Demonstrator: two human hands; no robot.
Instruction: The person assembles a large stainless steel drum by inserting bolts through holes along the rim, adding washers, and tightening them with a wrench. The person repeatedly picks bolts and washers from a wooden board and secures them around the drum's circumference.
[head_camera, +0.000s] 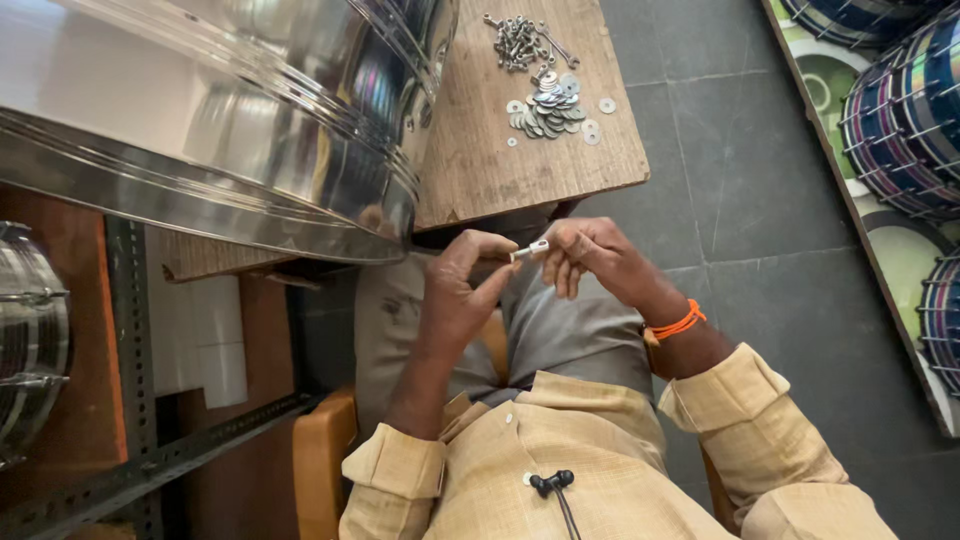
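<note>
Over my lap, both hands meet on a small silver bolt (530, 249). My left hand (462, 290) pinches one end of it between thumb and fingers. My right hand (592, 256), with an orange band on its wrist, grips the other end with its fingertips. A large shiny steel drum shell (230, 120) lies on the wooden table (480, 160) just beyond my hands. Farther back on the table sit a pile of flat washers (548, 108) and a heap of bolts (518, 40).
A metal rack (130, 340) with another steel shell (30, 340) stands at the left. Blue drums with lacing (905, 110) line the right side on a green patterned mat. Grey floor tiles (740, 180) lie between. I sit on an orange seat (318, 450).
</note>
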